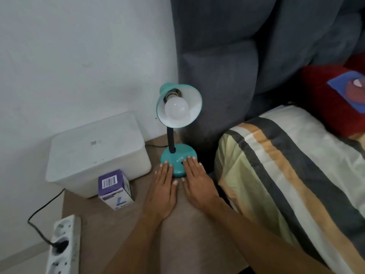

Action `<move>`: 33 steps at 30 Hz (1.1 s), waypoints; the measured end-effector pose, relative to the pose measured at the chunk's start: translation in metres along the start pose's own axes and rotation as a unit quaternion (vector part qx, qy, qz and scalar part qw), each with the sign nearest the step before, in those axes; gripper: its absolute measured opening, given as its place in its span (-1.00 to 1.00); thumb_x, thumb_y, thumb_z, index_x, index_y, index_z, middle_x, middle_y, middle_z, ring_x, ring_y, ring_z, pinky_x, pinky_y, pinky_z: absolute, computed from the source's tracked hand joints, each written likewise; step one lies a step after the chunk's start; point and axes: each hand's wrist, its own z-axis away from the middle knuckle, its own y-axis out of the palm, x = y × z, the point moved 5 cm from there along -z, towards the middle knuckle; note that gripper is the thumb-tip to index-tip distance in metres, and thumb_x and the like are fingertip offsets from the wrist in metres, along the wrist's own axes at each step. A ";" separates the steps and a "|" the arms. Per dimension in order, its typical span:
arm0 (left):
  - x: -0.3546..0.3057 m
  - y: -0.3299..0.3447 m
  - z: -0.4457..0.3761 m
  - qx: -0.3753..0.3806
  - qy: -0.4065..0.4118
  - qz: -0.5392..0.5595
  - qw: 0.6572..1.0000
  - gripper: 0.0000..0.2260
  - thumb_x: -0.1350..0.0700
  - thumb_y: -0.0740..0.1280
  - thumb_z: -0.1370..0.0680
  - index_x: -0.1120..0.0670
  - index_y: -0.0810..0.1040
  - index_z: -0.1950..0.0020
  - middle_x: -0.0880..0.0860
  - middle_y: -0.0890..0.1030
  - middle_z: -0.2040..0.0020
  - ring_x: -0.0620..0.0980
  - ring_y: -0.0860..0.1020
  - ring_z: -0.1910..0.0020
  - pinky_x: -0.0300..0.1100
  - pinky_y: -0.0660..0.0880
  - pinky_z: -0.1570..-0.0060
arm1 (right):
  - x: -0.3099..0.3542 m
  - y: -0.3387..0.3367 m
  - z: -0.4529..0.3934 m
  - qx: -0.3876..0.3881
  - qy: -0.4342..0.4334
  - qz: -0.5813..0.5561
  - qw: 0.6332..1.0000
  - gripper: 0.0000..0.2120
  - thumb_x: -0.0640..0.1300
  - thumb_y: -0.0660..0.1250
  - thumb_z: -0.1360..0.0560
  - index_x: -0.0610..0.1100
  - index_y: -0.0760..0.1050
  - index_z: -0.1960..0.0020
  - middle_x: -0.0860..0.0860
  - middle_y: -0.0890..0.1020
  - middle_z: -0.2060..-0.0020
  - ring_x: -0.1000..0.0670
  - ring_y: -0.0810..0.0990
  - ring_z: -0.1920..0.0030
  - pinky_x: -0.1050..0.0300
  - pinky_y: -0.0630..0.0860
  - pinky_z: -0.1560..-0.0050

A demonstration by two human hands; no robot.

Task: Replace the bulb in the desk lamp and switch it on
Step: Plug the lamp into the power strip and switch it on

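A teal desk lamp stands on the brown table, its round base (178, 158) near the table's far edge. Its shade (192, 99) tilts toward me with a white bulb (176, 108) screwed into the socket; the bulb is unlit. My left hand (163, 189) lies flat, palm down, fingertips resting on the base's front left. My right hand (197, 181) lies flat beside it, fingertips on the base's front right, next to a small dark switch (181, 163). Neither hand holds anything. A purple and white bulb box (115, 189) stands to the left.
A white plastic bin (96, 153) sits behind the box against the wall. A white power strip (63, 244) with a black plug and cord lies at the front left. A striped pillow (292, 175) and grey sofa (237, 66) bound the table's right side.
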 end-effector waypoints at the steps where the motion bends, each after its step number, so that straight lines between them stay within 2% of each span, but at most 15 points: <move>1: 0.000 0.001 -0.001 -0.001 0.000 0.003 1.000 -0.31 -0.27 -0.21 -0.65 0.09 0.00 -0.69 -0.02 -0.08 -0.66 -0.08 -0.13 -0.66 -0.12 -0.13 -0.63 | 0.000 0.000 0.000 -0.004 0.004 -0.006 1.000 -0.38 0.02 -0.01 -0.60 -0.25 0.12 -0.59 -0.23 0.25 -0.54 -0.18 0.20 -0.57 -0.20 0.18 -0.53; 4: 0.001 0.005 0.001 -0.003 -0.004 -0.004 1.000 -0.35 -0.20 -0.17 -0.67 0.11 0.01 -0.69 0.02 -0.05 -0.68 -0.06 -0.12 -0.67 -0.07 -0.10 -0.65 | 0.001 0.001 0.001 -0.020 0.006 -0.007 1.000 -0.38 0.01 0.01 -0.59 -0.28 0.18 -0.57 -0.27 0.28 -0.52 -0.22 0.23 -0.55 -0.19 0.20 -0.52; 7: 0.001 0.006 0.002 0.005 -0.011 -0.006 1.000 -0.35 -0.22 -0.20 -0.67 0.08 -0.04 -0.69 0.00 -0.08 -0.68 -0.09 -0.17 -0.67 -0.07 -0.12 -0.65 | 0.002 0.001 0.002 -0.028 -0.005 0.005 1.000 -0.39 0.00 0.00 -0.61 -0.29 0.17 -0.57 -0.28 0.28 -0.52 -0.21 0.21 -0.56 -0.20 0.21 -0.52; 10: 0.001 0.005 0.003 0.007 -0.012 -0.008 1.000 -0.35 -0.23 -0.21 -0.66 0.07 -0.05 -0.69 -0.01 -0.10 -0.68 -0.09 -0.17 -0.66 -0.07 -0.10 -0.65 | 0.002 0.001 0.003 -0.031 -0.012 0.020 0.999 -0.40 0.01 -0.04 -0.63 -0.27 0.13 -0.58 -0.26 0.24 -0.54 -0.19 0.17 -0.58 -0.16 0.10 -0.56; 14: -0.002 0.003 0.004 0.003 -0.016 -0.006 1.000 -0.38 -0.21 -0.15 -0.69 0.04 -0.06 -0.70 -0.05 -0.12 -0.67 -0.12 -0.19 -0.66 -0.10 -0.13 -0.64 | 0.004 -0.001 0.003 -0.050 -0.014 0.020 0.998 -0.41 -0.01 0.00 -0.62 -0.29 0.19 -0.56 -0.26 0.28 -0.53 -0.19 0.19 -0.57 -0.09 0.02 -0.57; 17: -0.004 0.001 0.005 -0.001 -0.026 0.003 1.000 -0.46 -0.09 -0.03 -0.74 0.03 -0.03 -0.70 -0.06 -0.11 -0.68 -0.16 -0.22 -0.65 -0.14 -0.17 -0.64 | 0.004 -0.002 0.003 -0.065 -0.009 -0.012 0.998 -0.44 -0.07 0.10 -0.60 -0.30 0.23 -0.54 -0.25 0.30 -0.52 -0.19 0.19 -0.57 -0.09 0.07 -0.58; 20: -0.005 0.000 0.004 0.001 -0.027 0.007 1.000 -0.45 -0.10 -0.05 -0.73 0.06 0.01 -0.70 -0.03 -0.09 -0.68 -0.13 -0.21 -0.64 -0.08 -0.13 -0.65 | 0.004 -0.002 0.002 -0.065 -0.013 -0.015 0.998 -0.44 -0.07 0.11 -0.58 -0.30 0.28 -0.51 -0.25 0.36 -0.48 -0.22 0.25 -0.54 -0.17 0.22 -0.52; 26: -0.005 0.000 0.003 0.000 -0.024 0.009 1.000 -0.42 -0.13 -0.07 -0.71 0.07 0.03 -0.69 -0.05 -0.08 -0.66 -0.13 -0.18 -0.64 -0.03 -0.08 -0.66 | 0.004 -0.004 0.003 -0.081 -0.020 -0.020 0.996 -0.44 -0.06 0.15 -0.62 -0.28 0.22 -0.55 -0.24 0.29 -0.53 -0.19 0.18 -0.57 -0.06 0.05 -0.58; 33: -0.003 0.002 0.002 -0.003 -0.020 0.008 1.000 -0.43 -0.13 -0.07 -0.71 0.07 0.05 -0.69 0.01 -0.01 -0.68 -0.12 -0.15 -0.64 -0.03 -0.06 -0.66 | 0.003 -0.001 0.002 -0.080 -0.020 -0.007 0.997 -0.44 -0.04 0.17 -0.61 -0.28 0.25 -0.54 -0.26 0.32 -0.51 -0.21 0.22 -0.56 -0.09 0.10 -0.57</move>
